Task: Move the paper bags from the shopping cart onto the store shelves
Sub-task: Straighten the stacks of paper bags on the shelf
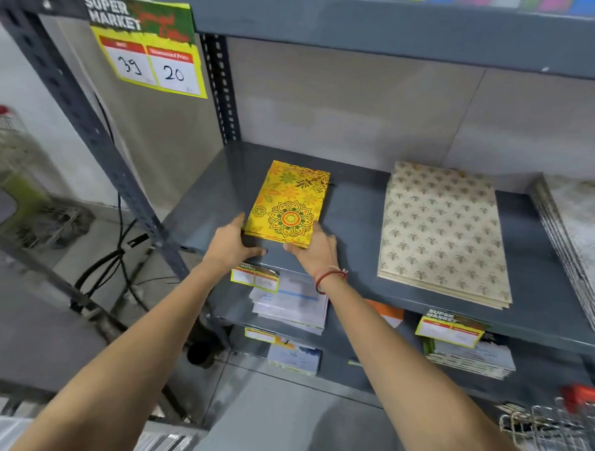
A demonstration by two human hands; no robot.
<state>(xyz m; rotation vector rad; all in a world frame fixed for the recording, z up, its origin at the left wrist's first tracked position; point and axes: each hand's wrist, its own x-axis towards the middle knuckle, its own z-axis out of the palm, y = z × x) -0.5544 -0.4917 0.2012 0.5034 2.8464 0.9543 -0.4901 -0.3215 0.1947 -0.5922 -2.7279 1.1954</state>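
A thin stack of flat yellow paper bags (pixel 288 203) with a floral mandala print lies on the grey metal shelf (pixel 357 210), toward its left end. My left hand (pixel 233 241) grips the stack's near left corner. My right hand (pixel 317 248), with a red thread at the wrist, grips its near right corner. Both hands rest at the shelf's front edge. The wire shopping cart (pixel 548 429) with a red handle shows at the bottom right; what it holds I cannot tell.
A stack of beige patterned bags (pixel 444 230) lies to the right on the same shelf, and a grey-white stack (pixel 579 242) at the far right. Lower shelves hold envelope packs (pixel 293 302) and price tags. A price sign (pixel 154 48) hangs top left. Black cables (pixel 119 253) run down the left side.
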